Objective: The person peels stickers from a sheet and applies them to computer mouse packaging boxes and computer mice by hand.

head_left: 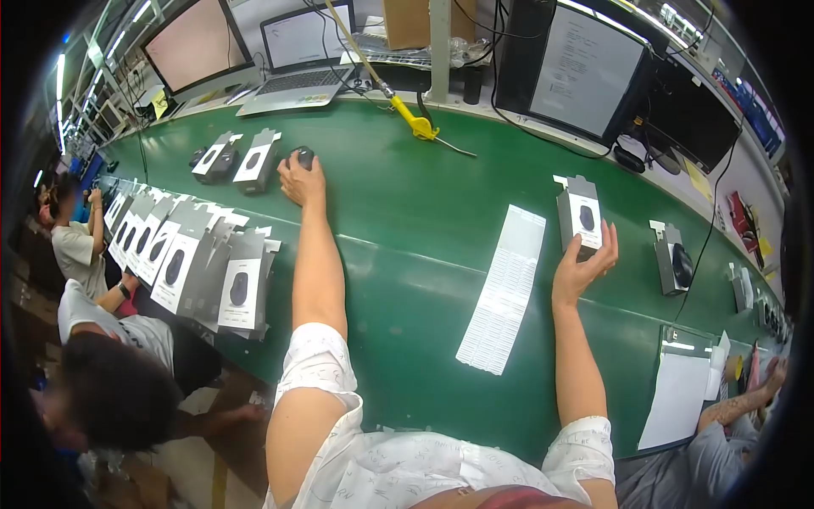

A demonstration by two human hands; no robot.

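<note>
At the far side of the green table, my left hand is closed around a black computer mouse, which shows beyond my fingers. My right hand grips the near end of a grey and white mouse box, with a mouse printed on its face and its top flaps raised. Between my arms lies a long white sheet of labels. Two similar boxes stand just left of my left hand, one of them a white-faced box.
Several mouse boxes stand in a row on the left, near people seated there. A yellow air gun hangs over the back. Another box and a clipboard with paper lie right. A laptop and monitors line the back.
</note>
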